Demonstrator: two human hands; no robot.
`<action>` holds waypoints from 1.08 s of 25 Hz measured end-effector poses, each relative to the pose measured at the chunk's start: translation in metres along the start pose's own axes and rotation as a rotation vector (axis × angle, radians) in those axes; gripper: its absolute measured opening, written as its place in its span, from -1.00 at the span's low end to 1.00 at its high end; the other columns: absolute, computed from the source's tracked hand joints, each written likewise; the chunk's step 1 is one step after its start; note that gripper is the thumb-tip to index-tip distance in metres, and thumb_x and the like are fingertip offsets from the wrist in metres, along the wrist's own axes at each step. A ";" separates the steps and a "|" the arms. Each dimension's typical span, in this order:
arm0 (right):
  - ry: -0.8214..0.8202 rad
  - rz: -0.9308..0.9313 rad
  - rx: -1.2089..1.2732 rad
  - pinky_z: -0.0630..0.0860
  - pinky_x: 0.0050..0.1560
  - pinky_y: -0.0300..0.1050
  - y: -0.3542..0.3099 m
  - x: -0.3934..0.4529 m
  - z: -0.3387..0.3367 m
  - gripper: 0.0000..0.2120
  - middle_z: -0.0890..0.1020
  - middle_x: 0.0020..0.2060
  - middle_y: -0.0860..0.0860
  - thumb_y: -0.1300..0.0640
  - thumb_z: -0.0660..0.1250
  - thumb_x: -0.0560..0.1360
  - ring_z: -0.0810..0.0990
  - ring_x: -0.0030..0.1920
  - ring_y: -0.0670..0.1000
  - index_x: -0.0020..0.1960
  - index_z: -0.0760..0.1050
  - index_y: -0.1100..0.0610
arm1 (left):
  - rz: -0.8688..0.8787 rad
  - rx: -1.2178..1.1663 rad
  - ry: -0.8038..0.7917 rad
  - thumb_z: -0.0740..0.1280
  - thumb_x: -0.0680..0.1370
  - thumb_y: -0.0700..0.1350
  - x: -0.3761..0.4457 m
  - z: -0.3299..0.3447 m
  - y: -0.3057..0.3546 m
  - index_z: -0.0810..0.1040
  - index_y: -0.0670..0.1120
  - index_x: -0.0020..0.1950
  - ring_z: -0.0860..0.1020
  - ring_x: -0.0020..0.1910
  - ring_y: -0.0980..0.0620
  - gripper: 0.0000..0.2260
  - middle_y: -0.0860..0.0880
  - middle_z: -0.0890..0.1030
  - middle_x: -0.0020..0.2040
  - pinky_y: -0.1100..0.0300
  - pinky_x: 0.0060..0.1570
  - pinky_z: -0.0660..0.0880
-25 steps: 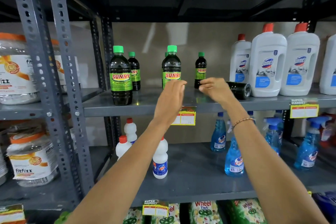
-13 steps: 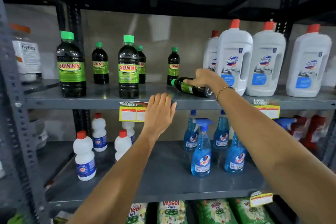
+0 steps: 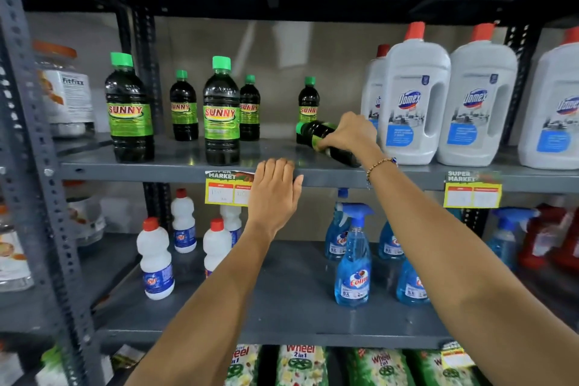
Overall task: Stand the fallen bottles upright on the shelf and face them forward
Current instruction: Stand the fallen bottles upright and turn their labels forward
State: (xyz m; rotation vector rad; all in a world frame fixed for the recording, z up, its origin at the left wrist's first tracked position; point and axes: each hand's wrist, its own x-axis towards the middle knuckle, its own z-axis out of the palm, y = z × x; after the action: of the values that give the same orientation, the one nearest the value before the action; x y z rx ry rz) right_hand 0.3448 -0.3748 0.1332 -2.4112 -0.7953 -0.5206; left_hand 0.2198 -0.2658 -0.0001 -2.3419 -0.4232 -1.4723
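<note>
Two hands are up at the grey shelf [image 3: 156, 166]: the right hand [image 3: 347, 135] has its fingers curled over the middle of the fallen bottle [image 3: 316, 135] and grips it, while the left hand [image 3: 275, 194] lies flat and open, holding nothing, its fingertips [image 3: 275, 163] resting on the shelf's front edge. Compared with half a second ago, the bottle's green-capped end sits a little higher off the shelf, its base still low beneath the right wrist, so it is tilted rather than lying flat; the left hand has kept its place on the edge. Just behind the right fingers stands a small upright bottle [image 3: 308, 100] whose label reads "SUNNY". Well to the left of the left fingertips stand four more upright "SUNNY" bottles, two large [image 3: 130, 110] [image 3: 221, 113] at the front and two small [image 3: 184, 106] [image 3: 249, 110] behind. Just right of the right hand stand white jugs [image 3: 413, 97] with red caps marked "Domex". Beside the left fingers a yellow price tag [image 3: 224, 188] reads "SUPER MARKET". Below the hands are blue spray bottles [image 3: 352, 260] marked "Colin", small white bottles [image 3: 155, 260], and green packets [image 3: 302, 363] reading "Wheel 2in1". A jar [image 3: 67, 91] far left reads "Fitfizz".
</note>
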 end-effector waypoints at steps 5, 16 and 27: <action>0.178 -0.012 0.589 0.48 -0.12 -0.09 -0.006 -0.010 0.021 -0.33 0.51 -0.06 0.01 -0.17 0.47 0.26 0.52 -0.07 0.01 0.18 0.34 0.20 | -0.008 0.001 0.046 0.09 0.62 -0.01 -0.001 0.001 0.001 0.51 -0.20 0.11 0.51 0.04 -0.18 -0.68 -0.15 0.58 0.02 -0.04 0.18 0.40; -0.104 -0.026 0.794 0.44 0.01 -0.14 -0.008 -0.009 0.046 -0.14 0.45 0.14 0.05 0.16 0.46 0.37 0.48 0.06 -0.01 0.41 -0.09 0.20 | -0.034 -0.080 0.054 0.05 0.63 -0.01 -0.005 0.004 0.002 0.46 -0.17 0.15 0.48 0.09 -0.13 -0.68 -0.12 0.56 0.07 -0.03 0.29 0.31; -0.013 0.052 0.640 0.50 -0.11 -0.14 -0.006 -0.007 0.046 -0.36 0.52 0.15 0.15 0.07 0.50 0.31 0.51 0.03 0.04 0.25 0.27 0.24 | -0.043 -0.079 0.085 0.06 0.62 0.00 -0.004 0.007 0.000 0.47 -0.16 0.14 0.49 0.07 -0.13 -0.68 -0.12 0.57 0.05 0.01 0.26 0.25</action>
State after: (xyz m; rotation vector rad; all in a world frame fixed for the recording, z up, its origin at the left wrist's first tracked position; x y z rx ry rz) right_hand 0.3442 -0.3464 0.0963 -1.8361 -0.7595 -0.1846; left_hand 0.2241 -0.2632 -0.0070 -2.3341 -0.4025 -1.6297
